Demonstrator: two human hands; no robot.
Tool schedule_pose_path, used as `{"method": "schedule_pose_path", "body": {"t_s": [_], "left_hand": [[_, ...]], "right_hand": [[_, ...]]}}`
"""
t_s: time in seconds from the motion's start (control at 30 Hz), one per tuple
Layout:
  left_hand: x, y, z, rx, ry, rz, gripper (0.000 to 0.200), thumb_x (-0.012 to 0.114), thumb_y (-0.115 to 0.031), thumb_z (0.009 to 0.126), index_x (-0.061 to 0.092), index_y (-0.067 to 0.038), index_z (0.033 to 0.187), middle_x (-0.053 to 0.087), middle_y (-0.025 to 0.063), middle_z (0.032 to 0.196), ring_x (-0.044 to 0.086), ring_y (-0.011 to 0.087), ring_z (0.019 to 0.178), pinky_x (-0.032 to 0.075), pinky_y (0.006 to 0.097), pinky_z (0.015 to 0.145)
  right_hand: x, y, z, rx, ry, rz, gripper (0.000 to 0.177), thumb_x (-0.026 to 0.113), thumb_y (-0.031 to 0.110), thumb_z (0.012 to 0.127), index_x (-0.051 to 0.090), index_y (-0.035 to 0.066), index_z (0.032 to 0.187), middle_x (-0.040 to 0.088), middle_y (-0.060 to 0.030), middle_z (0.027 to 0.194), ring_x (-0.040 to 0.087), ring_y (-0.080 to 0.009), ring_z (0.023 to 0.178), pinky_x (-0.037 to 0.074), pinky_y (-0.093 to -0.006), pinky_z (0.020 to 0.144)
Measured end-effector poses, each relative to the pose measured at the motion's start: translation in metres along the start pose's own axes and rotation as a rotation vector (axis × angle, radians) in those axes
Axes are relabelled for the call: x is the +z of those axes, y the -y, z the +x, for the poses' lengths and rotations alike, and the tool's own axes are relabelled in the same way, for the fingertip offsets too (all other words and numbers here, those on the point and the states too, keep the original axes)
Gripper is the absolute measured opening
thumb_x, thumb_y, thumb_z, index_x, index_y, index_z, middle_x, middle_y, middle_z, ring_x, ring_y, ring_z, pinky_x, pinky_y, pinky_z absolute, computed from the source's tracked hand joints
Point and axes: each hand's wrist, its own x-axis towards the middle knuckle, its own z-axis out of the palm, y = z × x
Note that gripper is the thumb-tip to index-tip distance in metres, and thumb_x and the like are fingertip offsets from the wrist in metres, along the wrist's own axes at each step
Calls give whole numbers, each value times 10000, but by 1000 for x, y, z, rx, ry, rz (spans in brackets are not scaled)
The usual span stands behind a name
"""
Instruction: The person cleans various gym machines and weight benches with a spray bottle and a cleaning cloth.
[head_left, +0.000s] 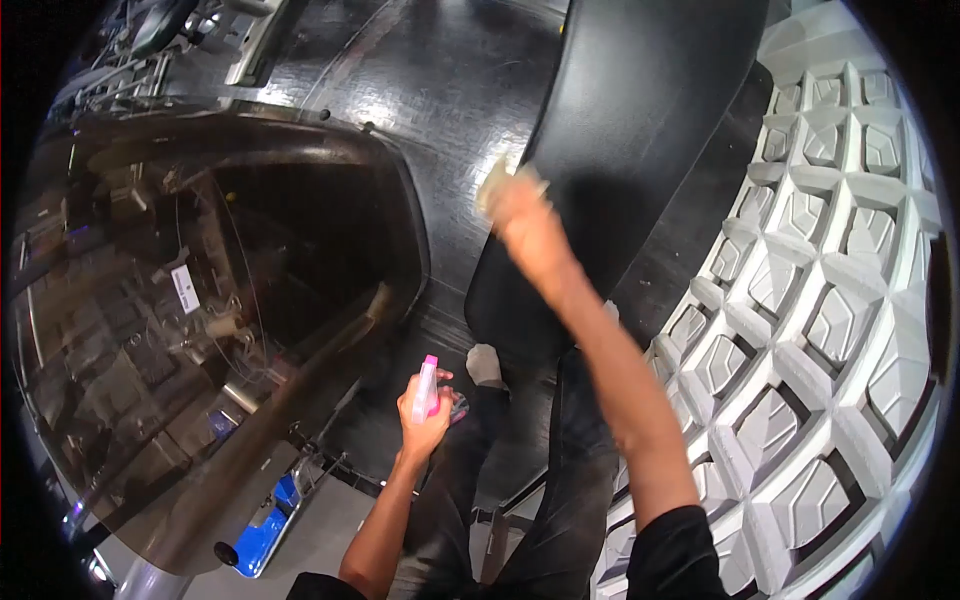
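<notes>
My left hand (418, 432) is closed around a spray bottle (426, 388) with a pink and white head, held low in front of my legs. Blurred by motion, my right hand (525, 218) grips a pale yellowish cloth (494, 188) at the left edge of a long black padded bench (640, 110). The cloth overlaps that edge in this view, and part of it is hidden behind the fingers.
A large dark transparent cover (330, 150) with machine parts behind it stands on the left. White moulded wall panels (780, 270) line the right side. Near the lower left is a blue part (262, 540). Black shiny flooring (440, 90) stretches beyond my feet.
</notes>
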Motion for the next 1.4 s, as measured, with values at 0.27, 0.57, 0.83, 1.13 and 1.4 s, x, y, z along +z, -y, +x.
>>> {"method": "schedule_pose_path", "body": {"t_s": [0.27, 0.57, 0.83, 1.13, 1.4], "left_hand": [[-14, 5, -10, 7, -42, -84, 232, 571, 111, 840, 541, 29, 1056, 665, 119, 990, 693, 158, 732, 551, 283, 651], [-19, 4, -16, -39, -40, -50, 273, 521, 128, 861, 500, 13, 1107, 613, 129, 1027, 664, 172, 721, 560, 322, 700], [-24, 1, -26, -60, -57, -48, 284, 512, 141, 854, 506, 13, 1107, 617, 132, 1033, 670, 164, 725, 565, 322, 708], [-19, 1, -30, -39, -104, -110, 230, 569, 110, 839, 542, 36, 1056, 665, 114, 990, 699, 161, 722, 550, 279, 658], [-32, -19, -16, -28, -124, -40, 221, 583, 88, 864, 540, 34, 1074, 661, 112, 995, 697, 158, 742, 550, 278, 664]], "right_hand": [[145, 37, -213, -338, 1025, -724, 389, 516, 237, 863, 667, 84, 1187, 580, -92, 1321, 448, -293, 1306, 279, -460, 1133], [43, 28, 3, -160, 377, -844, 274, 528, 208, 879, 736, 119, 1032, 588, -83, 1298, 493, -265, 1253, 319, -412, 1087], [135, 34, -153, -513, 603, -864, 302, 532, 276, 864, 747, 130, 1017, 617, -11, 1253, 463, -244, 1271, 279, -413, 1119], [95, 14, -238, -537, 982, -740, 286, 564, 232, 832, 740, 95, 1012, 638, -5, 1184, 492, -231, 1220, 329, -393, 1084], [-14, 41, -34, -102, 267, -211, 448, 513, 63, 820, 530, 31, 1267, 523, -220, 1296, 514, -398, 1182, 426, -460, 1032]]}}
